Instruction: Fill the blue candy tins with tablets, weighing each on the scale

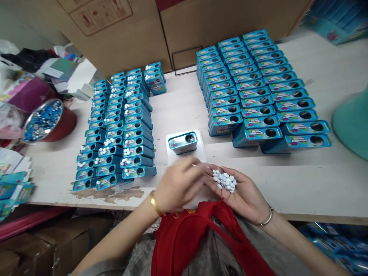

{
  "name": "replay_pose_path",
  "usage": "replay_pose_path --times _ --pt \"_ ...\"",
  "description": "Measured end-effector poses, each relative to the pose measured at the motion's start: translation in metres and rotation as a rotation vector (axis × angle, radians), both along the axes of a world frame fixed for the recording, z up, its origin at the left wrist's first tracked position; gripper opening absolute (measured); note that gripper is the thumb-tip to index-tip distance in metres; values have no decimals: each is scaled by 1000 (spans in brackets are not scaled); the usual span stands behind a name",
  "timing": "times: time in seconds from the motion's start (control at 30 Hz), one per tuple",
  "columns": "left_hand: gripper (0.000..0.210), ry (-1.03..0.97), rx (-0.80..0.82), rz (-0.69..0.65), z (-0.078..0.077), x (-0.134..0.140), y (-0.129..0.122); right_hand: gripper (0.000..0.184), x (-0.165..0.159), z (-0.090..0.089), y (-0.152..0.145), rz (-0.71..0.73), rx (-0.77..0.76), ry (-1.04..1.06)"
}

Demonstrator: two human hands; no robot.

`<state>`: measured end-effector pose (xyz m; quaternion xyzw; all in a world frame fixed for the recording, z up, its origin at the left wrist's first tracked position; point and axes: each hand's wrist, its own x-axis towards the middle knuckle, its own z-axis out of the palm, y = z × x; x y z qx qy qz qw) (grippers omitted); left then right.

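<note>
Far left, there's one red bowl (69, 120) of blue-and-silver bits, too many to count. Next on the table (184, 101): three long rows of blue candy tins (133, 142) plus a short far row of three, many with white candies (109, 142) on top, maybe as ready portions. One single tin (178, 142) stands upright on one white pad (202, 147), centred, I'd guess for easy reach. Just nearer, the left hand (178, 186) is blurred; can't tell if its fingers pinch anything. The right hand (244, 195) is palm-up, fingers relaxed and cupped under roughly two dozen white mints (225, 181), probably so they don't roll off. Right: three rows of upright tins (249, 102), round holes up, packed too tight for an exact count.
</note>
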<state>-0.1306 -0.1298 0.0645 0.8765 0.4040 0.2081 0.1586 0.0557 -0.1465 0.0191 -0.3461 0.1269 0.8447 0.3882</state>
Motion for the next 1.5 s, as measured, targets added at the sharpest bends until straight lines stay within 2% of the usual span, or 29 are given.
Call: replay_pose_path --times 0.07,0.17,0.23,0.37,0.57,0.7,0.93,1.13,1.33,1.5 --pt "28 132 -102 -129 -11 21 -15 23 1 -3 -9 -9 -46 -5" --pt "21 235 -101 -148 -29 44 -28 22 7 -7 -20 -27 -128 -28" --pt "18 239 -75 -158 -35 52 -31 23 11 -8 -25 -41 -155 -32" --pt "13 228 -50 -142 -36 57 -33 25 14 -4 -30 -69 -148 -19" --pt "13 214 -118 -148 -36 53 -34 26 10 1 -29 -75 -161 -54" --pt "12 210 -124 -118 -32 47 -29 26 4 2 -23 -60 -120 -12" --pt "10 199 -68 -35 -13 31 -6 31 -16 12 4 -72 39 43" --pt "11 216 -77 -55 -4 24 9 26 -28 14 15 -145 124 60" --pt "13 239 -52 -129 1 19 20 29 -31 15 19 -155 149 100" --pt "21 274 -53 -112 6 17 28 27 -32 15 24 -190 172 115"
